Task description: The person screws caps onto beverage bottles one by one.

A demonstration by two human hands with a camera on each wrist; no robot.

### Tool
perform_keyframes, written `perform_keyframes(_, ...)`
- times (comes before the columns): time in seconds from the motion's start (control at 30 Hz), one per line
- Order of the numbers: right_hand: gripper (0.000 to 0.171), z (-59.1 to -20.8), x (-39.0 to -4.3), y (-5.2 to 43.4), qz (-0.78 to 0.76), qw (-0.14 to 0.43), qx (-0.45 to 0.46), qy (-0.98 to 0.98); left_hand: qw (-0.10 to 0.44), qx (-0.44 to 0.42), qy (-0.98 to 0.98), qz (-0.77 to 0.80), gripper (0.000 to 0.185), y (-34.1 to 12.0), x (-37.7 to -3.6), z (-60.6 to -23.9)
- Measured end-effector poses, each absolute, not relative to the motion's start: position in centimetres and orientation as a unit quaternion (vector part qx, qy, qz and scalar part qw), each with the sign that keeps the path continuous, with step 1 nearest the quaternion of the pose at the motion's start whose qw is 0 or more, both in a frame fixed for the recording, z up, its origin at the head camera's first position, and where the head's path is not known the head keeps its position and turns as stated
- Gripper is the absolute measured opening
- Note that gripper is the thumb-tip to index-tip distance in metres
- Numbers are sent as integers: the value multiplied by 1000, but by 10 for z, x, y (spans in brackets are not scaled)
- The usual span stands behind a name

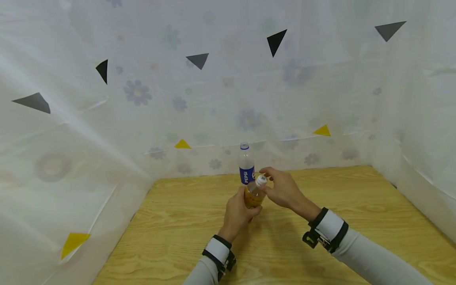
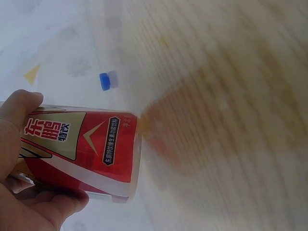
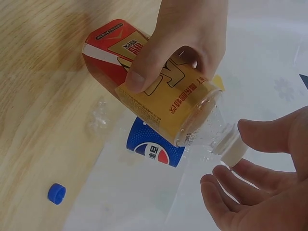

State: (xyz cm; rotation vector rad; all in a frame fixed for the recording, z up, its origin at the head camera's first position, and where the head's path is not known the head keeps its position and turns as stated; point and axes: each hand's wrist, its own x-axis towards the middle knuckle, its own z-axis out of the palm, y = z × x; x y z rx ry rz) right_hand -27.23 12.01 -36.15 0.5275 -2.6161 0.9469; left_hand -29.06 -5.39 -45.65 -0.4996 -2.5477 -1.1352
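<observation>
My left hand [image 1: 236, 209] wraps round the middle of a drink bottle [image 2: 108, 149] with a red and gold label, and holds it tilted. In the right wrist view, the white cap [image 3: 234, 147] sits on the neck of this bottle. The thumb and fingertips of my right hand [image 1: 285, 190] are at this cap, with the thumb touching it. Just behind stands a Pepsi bottle [image 1: 246, 170] with a blue label, upright and with no cap on its mouth. The held bottle partly covers it.
A loose blue cap [image 3: 57, 193] lies on the wooden table [image 1: 171, 237]; it also shows as a small blue cap [image 2: 105, 82] in the left wrist view. White flower-patterned sheeting [image 1: 221, 99] stands round the table's back and sides.
</observation>
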Motion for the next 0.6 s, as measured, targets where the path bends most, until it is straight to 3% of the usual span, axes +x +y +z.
perform_keyframes(0.6,31,-366,-273,123,349,152,177,-908,153,-176,-888,-397,63,-52,-290,-456)
